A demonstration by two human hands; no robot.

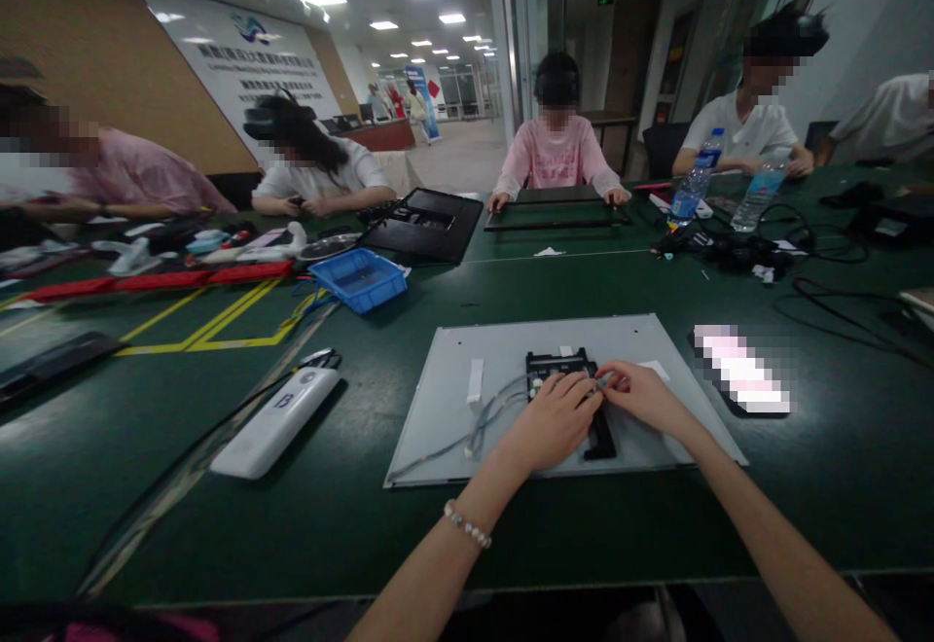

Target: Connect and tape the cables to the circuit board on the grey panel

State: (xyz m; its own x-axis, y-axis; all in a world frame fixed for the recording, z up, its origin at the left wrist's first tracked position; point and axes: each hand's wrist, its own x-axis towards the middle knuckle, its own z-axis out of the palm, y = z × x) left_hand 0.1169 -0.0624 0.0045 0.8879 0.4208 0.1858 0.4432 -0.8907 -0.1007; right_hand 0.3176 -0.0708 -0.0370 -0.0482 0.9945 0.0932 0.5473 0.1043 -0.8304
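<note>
Open tabletop (409,545) runs along the near edge, crossed only by the two forearms (430,574). A bare lane also leads between the white device (281,423) on the left and the pale panel (430,447). Beyond the panel's far edge there is wide room, bounded by the blue tray (365,299) at far left and water bottles (697,185) at far right. Thin cables (503,407) obstruct the panel's left half; a phone (744,370) narrows passage on the right.

"B" on white device (271,433); wall sign (255,63) blurred, apparently partly Chinese.
</note>
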